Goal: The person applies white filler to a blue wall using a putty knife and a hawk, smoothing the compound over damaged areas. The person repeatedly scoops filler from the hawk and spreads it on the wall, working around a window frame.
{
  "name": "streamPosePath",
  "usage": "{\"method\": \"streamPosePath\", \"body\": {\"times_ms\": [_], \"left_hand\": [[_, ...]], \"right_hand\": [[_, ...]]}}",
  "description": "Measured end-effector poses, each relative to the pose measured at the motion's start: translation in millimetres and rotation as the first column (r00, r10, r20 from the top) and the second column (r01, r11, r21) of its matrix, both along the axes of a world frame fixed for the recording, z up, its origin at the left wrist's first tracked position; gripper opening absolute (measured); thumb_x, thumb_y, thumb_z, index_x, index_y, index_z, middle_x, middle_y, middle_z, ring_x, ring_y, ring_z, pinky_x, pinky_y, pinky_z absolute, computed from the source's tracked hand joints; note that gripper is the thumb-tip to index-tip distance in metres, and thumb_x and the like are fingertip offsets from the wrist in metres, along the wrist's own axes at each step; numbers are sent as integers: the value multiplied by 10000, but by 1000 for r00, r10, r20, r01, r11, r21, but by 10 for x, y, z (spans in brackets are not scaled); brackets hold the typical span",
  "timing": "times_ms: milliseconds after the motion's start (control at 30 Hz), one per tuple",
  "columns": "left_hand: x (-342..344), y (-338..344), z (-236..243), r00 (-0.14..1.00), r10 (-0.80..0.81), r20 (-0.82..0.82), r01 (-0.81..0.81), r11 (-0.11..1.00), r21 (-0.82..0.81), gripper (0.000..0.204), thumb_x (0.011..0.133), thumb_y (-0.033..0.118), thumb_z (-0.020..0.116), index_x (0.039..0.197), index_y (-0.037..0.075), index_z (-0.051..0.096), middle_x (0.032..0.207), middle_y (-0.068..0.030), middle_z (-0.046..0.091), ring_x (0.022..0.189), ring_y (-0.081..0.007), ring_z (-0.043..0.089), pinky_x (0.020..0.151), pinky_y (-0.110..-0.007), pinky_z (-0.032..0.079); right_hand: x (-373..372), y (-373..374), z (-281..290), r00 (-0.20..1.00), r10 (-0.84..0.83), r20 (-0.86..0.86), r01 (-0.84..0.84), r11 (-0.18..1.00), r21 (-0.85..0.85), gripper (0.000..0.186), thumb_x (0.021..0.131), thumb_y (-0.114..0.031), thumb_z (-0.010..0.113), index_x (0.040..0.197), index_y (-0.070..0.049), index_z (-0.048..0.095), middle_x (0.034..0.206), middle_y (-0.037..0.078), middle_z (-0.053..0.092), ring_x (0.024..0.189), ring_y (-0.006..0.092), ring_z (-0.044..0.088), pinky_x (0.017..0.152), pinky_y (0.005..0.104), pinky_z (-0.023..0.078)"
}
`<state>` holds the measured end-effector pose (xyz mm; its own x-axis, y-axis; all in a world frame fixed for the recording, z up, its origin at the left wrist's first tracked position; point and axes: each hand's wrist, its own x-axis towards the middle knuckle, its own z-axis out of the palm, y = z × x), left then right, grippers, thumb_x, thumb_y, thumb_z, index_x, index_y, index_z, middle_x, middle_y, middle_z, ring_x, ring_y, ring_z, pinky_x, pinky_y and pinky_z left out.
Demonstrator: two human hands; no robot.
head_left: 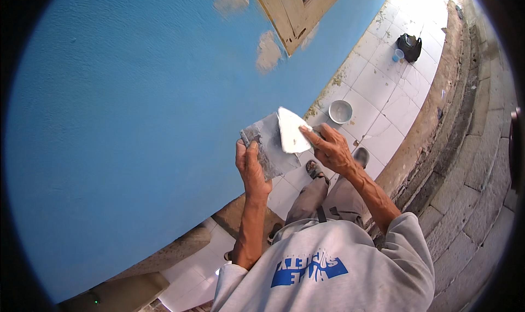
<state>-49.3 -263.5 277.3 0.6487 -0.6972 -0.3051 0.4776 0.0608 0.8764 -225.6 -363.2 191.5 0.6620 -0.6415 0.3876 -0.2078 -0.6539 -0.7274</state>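
Observation:
My left hand [253, 169] is closed around the left edge of a flat, grey, roughly rectangular plate [270, 142], its thumb lying on top. Dried smears mark the plate's surface near that thumb. In my right hand [332, 148] is a putty knife [292, 130], its broad triangular blade white, apparently coated with putty. One finger rests on the blade, and the fist hides most of the handle. The blade overlaps the plate's right part; whether they touch I cannot tell. Both tools are held in front of my body, beside a blue wall [136, 120].
Pale filler patches [268, 52] mark the wall around a wooden window frame [292, 16]. On the white tiled floor [372, 87] stand a round bowl [340, 111], a blue cup [398, 55] and a black bag [410, 47]. A stone ledge [465, 164] runs along the right.

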Motion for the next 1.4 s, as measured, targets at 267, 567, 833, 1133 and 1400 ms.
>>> {"method": "streamPosePath", "body": {"times_ms": [267,567,833,1133,1400], "left_hand": [[38,-28,-50,998,31,61,-32,999,7,100,949,111,509,1039,80,541,962,-5,596,849,-85,571,760,-298,525],[12,-72,-119,996,1,-90,-2,1000,-12,105,945,109,531,1044,80,552,987,-14,617,887,-97,598,764,-292,521],[38,-85,-40,994,41,102,-38,999,-34,117,935,120,529,1045,81,540,979,-11,588,852,-93,553,769,-303,511],[38,-9,-205,999,38,25,-38,999,-3,67,943,118,520,1000,84,527,924,7,559,822,-79,533,741,-283,505],[24,20,-266,999,27,43,-27,1000,-1,50,946,124,523,978,86,527,920,10,556,822,-73,538,740,-279,513]], "right_hand": [[-64,68,-65,983,-170,63,152,963,222,710,760,91,580,1414,-179,528,906,113,534,724,243,570,647,370,508],[54,17,160,1000,17,12,-17,1000,2,778,778,41,659,1463,-272,465,942,92,520,810,244,511,731,375,434],[-238,-100,-312,974,-86,-210,86,996,-8,710,803,21,631,1447,-238,485,893,92,506,752,252,534,658,391,465],[-298,-172,188,984,-131,-119,132,991,-5,718,770,2,660,1438,-206,500,884,81,509,717,236,529,647,399,475],[-274,-203,195,994,-112,-16,113,986,121,666,801,30,625,1419,-190,513,929,87,568,737,242,593,657,388,523]]}}
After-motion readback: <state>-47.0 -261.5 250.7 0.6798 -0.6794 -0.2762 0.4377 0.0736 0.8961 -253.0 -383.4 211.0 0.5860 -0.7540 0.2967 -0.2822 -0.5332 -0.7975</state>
